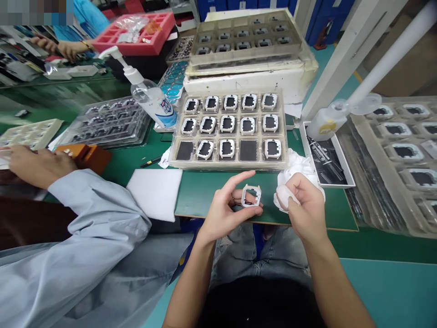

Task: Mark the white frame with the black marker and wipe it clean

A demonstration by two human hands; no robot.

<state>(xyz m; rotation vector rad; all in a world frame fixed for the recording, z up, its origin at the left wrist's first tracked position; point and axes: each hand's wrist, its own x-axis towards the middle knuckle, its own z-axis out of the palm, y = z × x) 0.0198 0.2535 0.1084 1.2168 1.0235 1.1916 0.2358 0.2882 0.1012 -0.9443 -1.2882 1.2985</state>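
left hand (228, 210): pinches white square frame part (251, 196), held above green mat's (201, 191) near edge
right hand (302, 200): closed round white wipe cloth (290, 180), just beside frame
parts tray (228, 127): behind hands, two pockets empty
neighbour's sleeve (85, 228): left

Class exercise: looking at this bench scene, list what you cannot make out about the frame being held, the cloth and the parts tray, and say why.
- White frame, head view: its underside and far edge are covered by the left hand.
- White cloth: partly wrapped inside the right hand; its full shape is hidden.
- Bottle label: print too small to read.
- Tray: markings on the seated frames too small.
- Right-hand trays: cut off by the picture edge.
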